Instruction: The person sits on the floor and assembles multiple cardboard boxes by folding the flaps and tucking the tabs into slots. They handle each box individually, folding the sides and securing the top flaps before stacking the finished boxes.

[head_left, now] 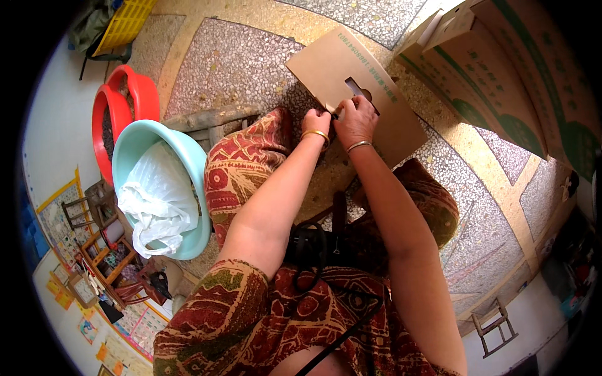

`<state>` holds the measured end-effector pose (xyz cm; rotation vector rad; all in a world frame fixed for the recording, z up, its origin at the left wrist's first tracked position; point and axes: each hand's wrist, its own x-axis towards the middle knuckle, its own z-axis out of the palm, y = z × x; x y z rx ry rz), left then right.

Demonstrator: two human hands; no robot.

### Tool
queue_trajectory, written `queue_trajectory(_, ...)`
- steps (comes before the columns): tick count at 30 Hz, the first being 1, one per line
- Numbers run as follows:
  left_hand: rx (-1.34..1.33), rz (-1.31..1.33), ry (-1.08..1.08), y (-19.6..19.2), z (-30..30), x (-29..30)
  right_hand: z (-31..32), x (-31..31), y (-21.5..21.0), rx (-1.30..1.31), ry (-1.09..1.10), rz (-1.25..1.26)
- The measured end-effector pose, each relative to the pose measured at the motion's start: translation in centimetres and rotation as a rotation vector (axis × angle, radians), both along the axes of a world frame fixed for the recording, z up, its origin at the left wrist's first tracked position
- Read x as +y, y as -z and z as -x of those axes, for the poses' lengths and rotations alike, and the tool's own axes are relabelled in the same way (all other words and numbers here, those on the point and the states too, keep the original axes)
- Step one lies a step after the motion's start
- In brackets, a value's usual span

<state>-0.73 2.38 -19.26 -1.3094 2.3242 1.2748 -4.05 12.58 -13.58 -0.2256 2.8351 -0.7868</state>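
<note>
A brown cardboard box (392,122) with green print and a dark handle slot stands between my knees. My left hand (316,121) is closed in a pinch at the box's near left edge, a gold bangle on its wrist. Close beside it, my right hand (355,121) has its fingers bent and pressed together just below the slot; a silver bangle circles that wrist. Between the two hands something small and dark shows, with a pale bit under the right fingers. My fingers hide most of it, and its kind does not show.
At left, a light blue basin (199,188) holds a white plastic bag (160,194), beside red tubs (141,94). Behind my left knee is a wooden stool (213,118). Large cardboard boxes (489,81) stand at right on the speckled floor (244,62). A small stool (495,329) is at lower right.
</note>
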Motion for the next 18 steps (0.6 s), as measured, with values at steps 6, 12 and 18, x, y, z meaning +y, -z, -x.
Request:
queue_trajectory(6,0.024,-0.063,0.072,-1.3,-0.6,0.3,0.2,0.2,-0.2,-0.013,0.017,0.044)
queue_trajectory(12,0.047,-0.117,0.077,-1.8,-0.6,0.2,0.3,1.4,-0.1,0.012,-0.055,0.129)
queue_trajectory(18,0.088,0.03,0.111,-1.0,-0.7,0.2,-0.1,0.8,0.5,0.084,-0.035,0.137)
